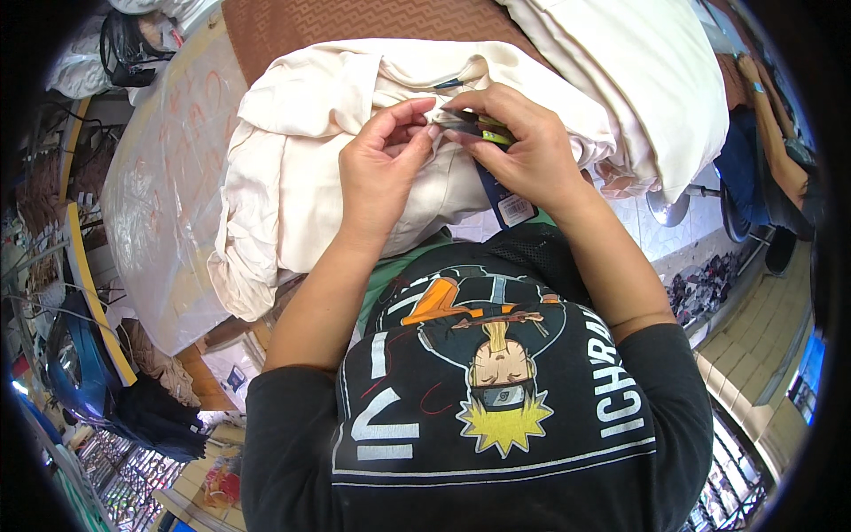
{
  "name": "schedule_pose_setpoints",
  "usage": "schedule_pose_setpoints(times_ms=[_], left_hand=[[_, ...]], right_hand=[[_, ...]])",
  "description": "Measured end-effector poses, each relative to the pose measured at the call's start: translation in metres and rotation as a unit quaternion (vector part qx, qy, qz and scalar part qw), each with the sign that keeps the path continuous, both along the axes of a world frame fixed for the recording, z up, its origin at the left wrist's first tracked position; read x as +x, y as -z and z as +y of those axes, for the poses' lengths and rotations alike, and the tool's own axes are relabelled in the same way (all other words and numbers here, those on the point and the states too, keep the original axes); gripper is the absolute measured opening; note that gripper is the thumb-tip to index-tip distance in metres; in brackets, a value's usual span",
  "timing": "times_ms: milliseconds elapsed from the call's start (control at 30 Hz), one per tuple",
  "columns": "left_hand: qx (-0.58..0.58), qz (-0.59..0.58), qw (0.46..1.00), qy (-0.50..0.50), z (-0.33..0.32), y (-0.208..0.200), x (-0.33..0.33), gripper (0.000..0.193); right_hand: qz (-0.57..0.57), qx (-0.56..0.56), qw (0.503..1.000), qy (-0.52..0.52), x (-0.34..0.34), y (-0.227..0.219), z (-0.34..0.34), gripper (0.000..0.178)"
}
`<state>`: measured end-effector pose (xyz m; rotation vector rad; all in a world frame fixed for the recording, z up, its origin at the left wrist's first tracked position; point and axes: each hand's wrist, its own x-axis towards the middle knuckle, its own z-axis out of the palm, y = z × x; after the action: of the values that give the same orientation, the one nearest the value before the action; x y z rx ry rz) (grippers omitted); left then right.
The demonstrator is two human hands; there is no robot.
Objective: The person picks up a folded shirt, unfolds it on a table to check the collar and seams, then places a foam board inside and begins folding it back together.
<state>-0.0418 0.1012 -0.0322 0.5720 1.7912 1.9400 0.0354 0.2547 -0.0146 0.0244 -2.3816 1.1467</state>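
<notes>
A cream garment (292, 168) lies heaped on the table in front of me. My left hand (383, 164) pinches a fold of its fabric near the collar. My right hand (523, 146) is closed around a small dark tool with a yellow-green part (493, 136), pressed against the same spot. A dark blue hang tag with a white label (507, 206) dangles from the garment below my right hand. The fingertips of both hands meet over the fabric.
A second stack of cream cloth (638, 80) lies at the upper right. A clear plastic sheet (168, 186) covers the table's left side, over a brown patterned surface (301, 27). Another person's arm (776, 133) shows at the right edge. Clutter and bags sit at the left.
</notes>
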Motion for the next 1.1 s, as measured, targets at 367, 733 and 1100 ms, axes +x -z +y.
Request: schedule_pose_setpoints(times_ms=[367,733,1100], left_hand=[[-0.014,-0.012,1.000,-0.018,0.002,0.006,0.000,0.029],[-0.027,0.038,0.999,-0.014,0.002,0.006,0.001,0.031],[-0.036,0.053,0.998,-0.012,0.001,0.009,0.001,0.030]], right_hand=[[0.024,0.005,1.000,0.000,-0.014,0.009,-0.007,0.025],[-0.054,0.051,0.997,0.034,0.010,-0.011,0.014,0.031],[-0.025,0.122,0.992,0.017,0.009,-0.007,0.004,0.022]])
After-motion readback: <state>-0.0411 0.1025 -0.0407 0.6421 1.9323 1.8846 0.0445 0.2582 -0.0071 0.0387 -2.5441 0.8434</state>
